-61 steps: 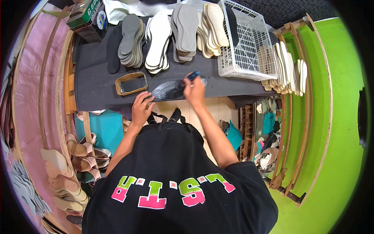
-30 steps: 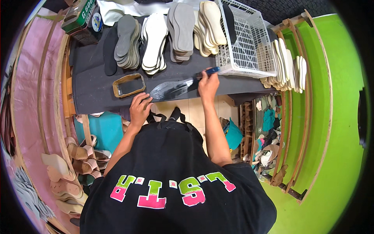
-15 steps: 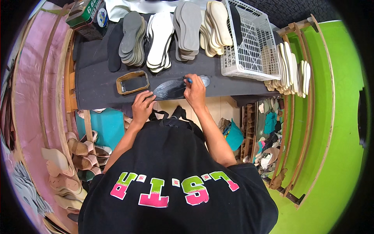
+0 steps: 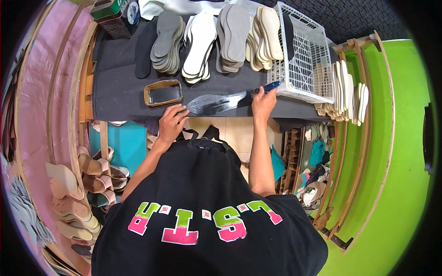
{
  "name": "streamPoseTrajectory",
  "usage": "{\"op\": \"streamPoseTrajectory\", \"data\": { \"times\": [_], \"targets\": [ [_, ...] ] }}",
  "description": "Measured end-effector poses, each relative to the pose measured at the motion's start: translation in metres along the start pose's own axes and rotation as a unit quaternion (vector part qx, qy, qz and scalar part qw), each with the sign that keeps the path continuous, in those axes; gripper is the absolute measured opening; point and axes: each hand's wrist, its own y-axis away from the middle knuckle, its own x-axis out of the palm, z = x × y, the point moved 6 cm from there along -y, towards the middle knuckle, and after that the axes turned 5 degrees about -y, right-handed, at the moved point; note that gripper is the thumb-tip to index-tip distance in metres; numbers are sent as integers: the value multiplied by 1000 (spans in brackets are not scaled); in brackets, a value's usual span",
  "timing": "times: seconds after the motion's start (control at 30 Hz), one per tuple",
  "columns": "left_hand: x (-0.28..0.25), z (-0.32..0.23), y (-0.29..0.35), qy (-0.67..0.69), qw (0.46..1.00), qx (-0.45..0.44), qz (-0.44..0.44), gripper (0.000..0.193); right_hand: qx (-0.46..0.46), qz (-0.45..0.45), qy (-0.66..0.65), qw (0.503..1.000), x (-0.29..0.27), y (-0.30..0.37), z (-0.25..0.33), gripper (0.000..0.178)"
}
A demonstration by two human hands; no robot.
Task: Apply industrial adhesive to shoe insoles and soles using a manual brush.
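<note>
A black insole (image 4: 216, 105) lies flat along the front edge of the table, and a wet, shiny coat covers much of it. At its left end rests my left hand (image 4: 172, 123), fingers stretched out and apart, tips touching the insole's rim. My right hand (image 4: 264, 103) is closed around a brush with a blue handle (image 4: 273, 85); its bristles are at the insole's right end, partly hidden by my fingers. Just beyond my left hand stands a small brown-rimmed tub (image 4: 163, 93) with dark inner walls; its contents are hard to make out.
Stacks of grey insoles (image 4: 166, 43), white insoles (image 4: 200, 46) and cream insoles (image 4: 267, 34) line the back of the table. A white plastic crate (image 4: 301, 94) stands at the right, beside more cream insoles (image 4: 340, 87). A green tin (image 4: 113, 16) is at the back left. Wooden racks flank both sides.
My right hand has moved right with the brush, from the middle of the insole to its right end. The shiny coat shows more brightly there. My left hand remains at the left end.
</note>
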Motion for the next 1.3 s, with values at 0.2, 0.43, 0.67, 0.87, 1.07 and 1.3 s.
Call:
{"op": "streamPoseTrajectory", "data": {
  "times": [0.2,0.43,0.67,0.87,1.07,1.3],
  "targets": [
    [3,4,3,0,1000,-5,-3,25,-160,74,44,983,22,13,37,21],
    [4,5,7,6,1000,-17,-2,29,78,-3,-187,979,9,28,-30,18],
    [5,5,5,12,1000,-15,3,29,-263,152,3,953,28,96,67,40],
    [0,3,3,1,1000,-13,1,28,26,236,-221,946,62,115,56,11],
    [0,2,1,8,1000,-11,-7,25,33,51,-163,985,-6,51,-2,13],
    [1,3,2,12,1000,-8,-4,25,-265,226,-88,933,49,144,92,34]
  ]
}}
